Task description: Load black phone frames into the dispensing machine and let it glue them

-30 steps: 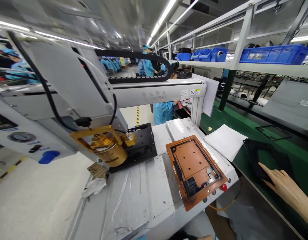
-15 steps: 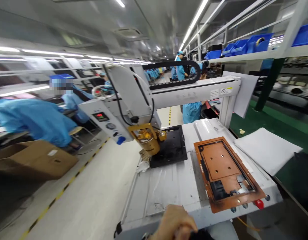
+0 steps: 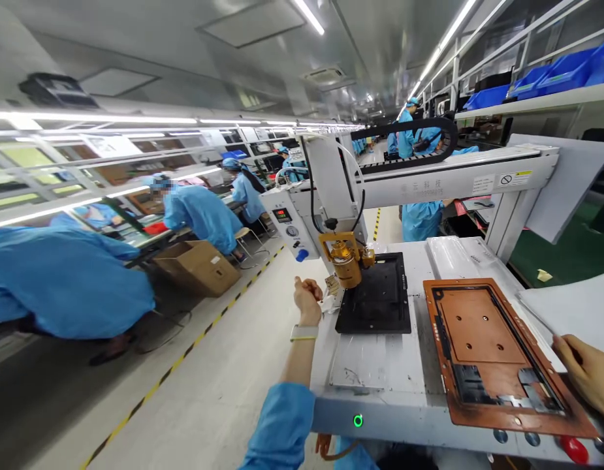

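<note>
My left hand [image 3: 307,299] is at the left edge of the machine's table, beside a crumpled white wipe [image 3: 328,304]. Its fingers are curled; whether anything is inside them is hidden. Just right of it, a black fixture plate [image 3: 375,307] lies under the machine's gold-coloured head [image 3: 347,266]. My right hand [image 3: 588,369] is at the far right, with thumb and finger bent close together by the white sheets [image 3: 576,307] and the right side of an orange-brown fixture tray [image 3: 480,326]. I cannot make out what it grips. Black and silver pieces lie in the tray's lower part.
A gantry beam [image 3: 419,183] crosses above the table. A green-lit button [image 3: 358,421] and a red button [image 3: 573,449] are on the front edge. Co-workers in blue gowns [image 3: 198,212] sit at benches on the left, near a cardboard box [image 3: 198,266].
The view has turned left. My left hand has gone from the front edge forward to the table's left side, and my right hand has come into view beside the orange-brown tray.
</note>
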Demonstrator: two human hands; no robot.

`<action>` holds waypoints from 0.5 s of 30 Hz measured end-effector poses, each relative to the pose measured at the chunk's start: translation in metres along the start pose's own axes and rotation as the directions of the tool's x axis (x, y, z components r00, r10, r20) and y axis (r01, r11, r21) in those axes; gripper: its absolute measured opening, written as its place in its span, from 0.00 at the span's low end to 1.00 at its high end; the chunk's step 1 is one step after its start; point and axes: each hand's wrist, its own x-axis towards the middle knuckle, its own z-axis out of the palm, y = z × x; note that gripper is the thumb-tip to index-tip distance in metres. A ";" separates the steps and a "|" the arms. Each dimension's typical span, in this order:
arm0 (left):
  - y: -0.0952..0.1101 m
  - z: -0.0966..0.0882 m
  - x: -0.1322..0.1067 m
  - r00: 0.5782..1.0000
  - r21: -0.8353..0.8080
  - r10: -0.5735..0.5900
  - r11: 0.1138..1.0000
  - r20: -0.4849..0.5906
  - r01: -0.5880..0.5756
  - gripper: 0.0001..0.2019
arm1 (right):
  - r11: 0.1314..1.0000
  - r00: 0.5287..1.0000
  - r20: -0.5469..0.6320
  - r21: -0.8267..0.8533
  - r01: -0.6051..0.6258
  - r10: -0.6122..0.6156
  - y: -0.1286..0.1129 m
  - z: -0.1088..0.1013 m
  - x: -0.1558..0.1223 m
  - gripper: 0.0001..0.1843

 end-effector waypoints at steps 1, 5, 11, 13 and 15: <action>-0.006 0.003 0.011 0.999 0.034 -0.054 0.998 -0.010 0.054 0.33 | 0.999 1.000 0.025 0.044 -0.011 0.010 0.000 0.000 0.004 0.36; -0.027 0.011 0.028 0.996 0.102 -0.092 0.990 -0.014 0.093 0.27 | 0.987 0.997 0.067 0.155 -0.039 0.029 -0.003 -0.005 0.006 0.37; -0.055 0.006 0.028 0.999 0.249 0.016 0.968 0.041 -0.026 0.27 | 0.990 0.994 0.059 0.106 -0.094 0.088 -0.021 -0.013 -0.001 0.36; -0.061 0.001 0.031 0.992 0.354 0.096 0.928 0.084 -0.120 0.29 | 0.992 0.993 0.078 0.074 -0.098 0.093 -0.030 -0.016 -0.003 0.38; -0.065 -0.002 0.034 0.982 0.435 0.149 0.881 0.116 -0.185 0.31 | 0.993 0.989 0.107 0.056 -0.105 0.098 -0.037 -0.018 -0.005 0.39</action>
